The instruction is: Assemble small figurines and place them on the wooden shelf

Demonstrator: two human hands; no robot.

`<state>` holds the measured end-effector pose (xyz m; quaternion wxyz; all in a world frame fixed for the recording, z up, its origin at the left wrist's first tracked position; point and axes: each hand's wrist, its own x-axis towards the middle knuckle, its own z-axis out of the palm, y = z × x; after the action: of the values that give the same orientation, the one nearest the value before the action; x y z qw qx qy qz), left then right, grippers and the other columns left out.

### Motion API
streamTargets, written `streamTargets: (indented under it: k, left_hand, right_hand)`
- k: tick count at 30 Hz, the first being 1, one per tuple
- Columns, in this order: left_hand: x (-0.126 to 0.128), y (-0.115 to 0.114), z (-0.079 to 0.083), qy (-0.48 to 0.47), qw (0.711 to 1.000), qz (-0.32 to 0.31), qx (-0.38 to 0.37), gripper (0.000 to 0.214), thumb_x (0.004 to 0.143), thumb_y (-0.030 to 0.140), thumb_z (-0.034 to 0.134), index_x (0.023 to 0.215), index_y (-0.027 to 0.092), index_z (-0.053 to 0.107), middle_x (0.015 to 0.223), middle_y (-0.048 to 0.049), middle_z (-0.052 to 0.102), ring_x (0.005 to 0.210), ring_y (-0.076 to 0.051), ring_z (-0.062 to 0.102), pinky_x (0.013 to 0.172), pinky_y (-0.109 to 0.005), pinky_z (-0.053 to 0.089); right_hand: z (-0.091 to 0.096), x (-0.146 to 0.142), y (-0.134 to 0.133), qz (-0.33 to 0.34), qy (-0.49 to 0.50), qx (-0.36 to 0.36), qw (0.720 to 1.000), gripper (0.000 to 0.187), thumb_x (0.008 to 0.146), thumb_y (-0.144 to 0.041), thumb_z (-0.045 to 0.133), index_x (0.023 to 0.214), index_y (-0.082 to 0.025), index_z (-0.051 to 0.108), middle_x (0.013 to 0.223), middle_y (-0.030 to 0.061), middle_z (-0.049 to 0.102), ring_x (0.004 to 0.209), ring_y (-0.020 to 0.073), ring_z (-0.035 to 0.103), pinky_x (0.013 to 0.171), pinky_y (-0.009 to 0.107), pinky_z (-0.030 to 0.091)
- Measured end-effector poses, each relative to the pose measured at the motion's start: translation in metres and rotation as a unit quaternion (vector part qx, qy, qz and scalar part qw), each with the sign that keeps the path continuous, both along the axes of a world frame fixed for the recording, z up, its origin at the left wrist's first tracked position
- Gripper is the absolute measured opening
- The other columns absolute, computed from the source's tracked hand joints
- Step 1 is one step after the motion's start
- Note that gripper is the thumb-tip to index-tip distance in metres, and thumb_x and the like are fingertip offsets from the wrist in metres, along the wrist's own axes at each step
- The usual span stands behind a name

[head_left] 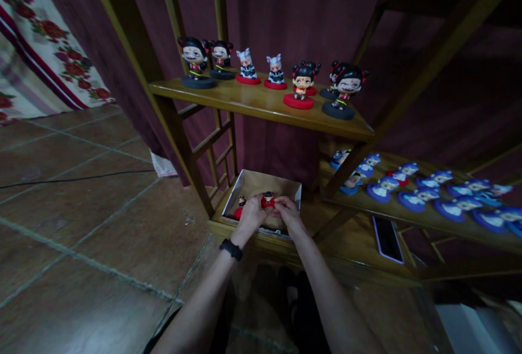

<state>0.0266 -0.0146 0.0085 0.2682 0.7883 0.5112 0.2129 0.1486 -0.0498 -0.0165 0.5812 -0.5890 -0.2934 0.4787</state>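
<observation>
Both my hands are over a shallow cardboard box [293, 193] on the bottom shelf. Between them is a small figurine [268, 199] with black hair and a red body or base. My left hand [253, 212], with a dark band on its wrist, closes on the figurine's left side. From the other side, the fingers of my right hand [286, 210] pinch its right edge. A second figurine [241, 202] on a red base is inside the box, left of my left hand. My hands hide part of the box floor.
Several figurines on round bases, such as a black-haired one [194, 60], line the wooden upper shelf [244, 98]. Many blue figurines [420, 196] fill the shelf at right. A phone [387, 238] lies below them. Slanted wooden posts [142, 71] frame the unit; a cable [81, 180] crosses the tiled floor.
</observation>
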Motion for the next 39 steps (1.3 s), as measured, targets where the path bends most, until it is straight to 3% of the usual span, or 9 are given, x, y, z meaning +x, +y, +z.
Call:
streamTargets:
  k: [6, 39]
  left_hand:
    - [-0.0003, 0.0017, -0.0031, -0.004, 1.000, -0.001, 0.002, 0.039, 0.072, 0.034, 0.059, 0.107, 0.017, 0.058, 0.091, -0.0073, 0.067, 0.081, -0.017, 0.061, 0.067, -0.023, 0.043]
    - [-0.0005, 0.0009, 0.0037, -0.002, 1.000, 0.012, -0.020, 0.038, 0.073, 0.031, 0.059, 0.107, 0.016, 0.058, 0.092, -0.0067, 0.066, 0.086, -0.018, 0.060, 0.071, -0.024, 0.043]
  right_hand:
    - [0.0016, -0.0004, -0.0001, -0.008, 0.001, 0.000, 1.000, 0.021, 0.059, -0.025, 0.056, 0.080, -0.021, 0.054, 0.069, -0.0049, 0.060, 0.050, 0.0090, 0.055, 0.052, 0.026, 0.048]
    - [0.0072, -0.0014, -0.0026, 0.007, 0.003, 0.002, 1.000, 0.016, 0.061, -0.029, 0.058, 0.074, -0.021, 0.055, 0.059, -0.0053, 0.059, 0.051, 0.0105, 0.056, 0.052, 0.025, 0.048]
